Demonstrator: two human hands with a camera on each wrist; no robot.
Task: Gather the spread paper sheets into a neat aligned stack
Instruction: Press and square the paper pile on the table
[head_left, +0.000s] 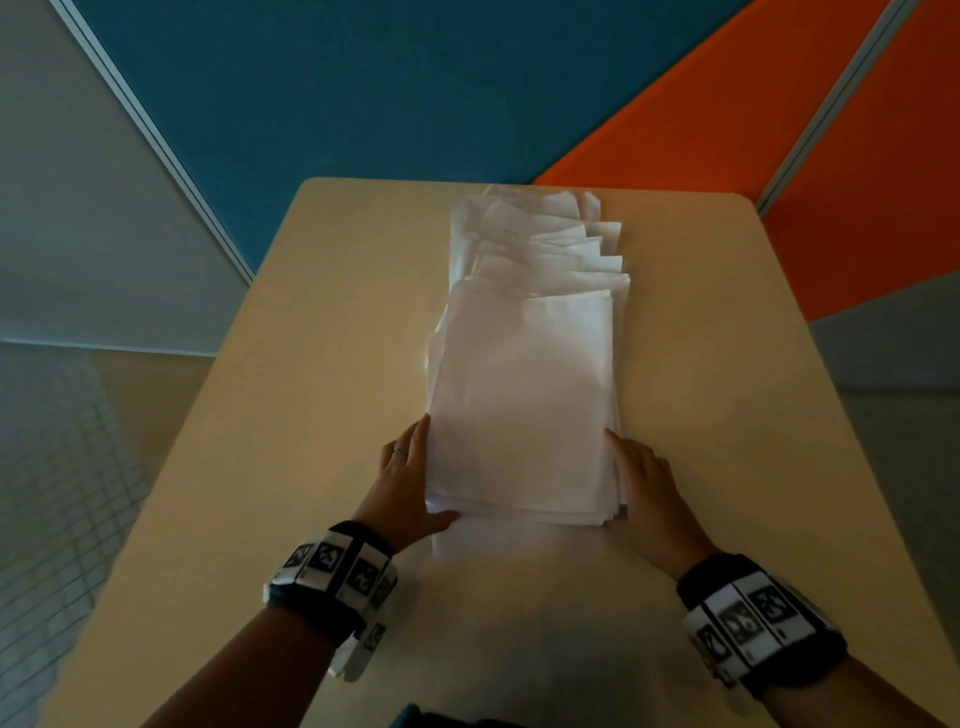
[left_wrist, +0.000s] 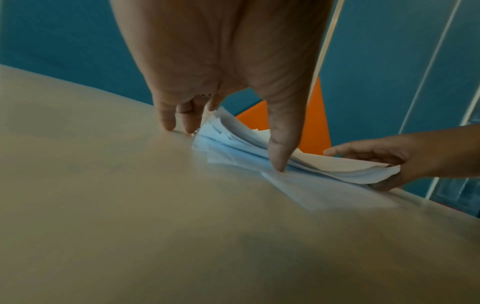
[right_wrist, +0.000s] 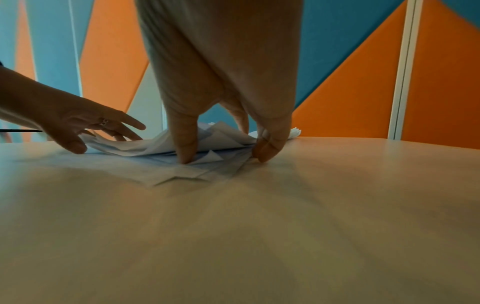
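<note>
The loose pile of white paper sheets (head_left: 524, 395) runs lengthwise away across the beige worktop (head_left: 311, 364). Left hand (head_left: 405, 478) and right hand (head_left: 644, 483) flank its near corners, straight fingers (head_left: 418, 441) pressing inward.

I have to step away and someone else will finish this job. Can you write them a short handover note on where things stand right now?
Left hand: open, fingers straight against the left edge of the paper sheets, thumb at the near edge.
Right hand: open, fingers against the right edge, thumb at the near corner.
Sheets lie in one overlapping pile along the middle of the table, near end between the hands.
Done: sheets pulled into one pile.
Left: far ends fan out unevenly and near corners are staggered; square all edges.
</note>
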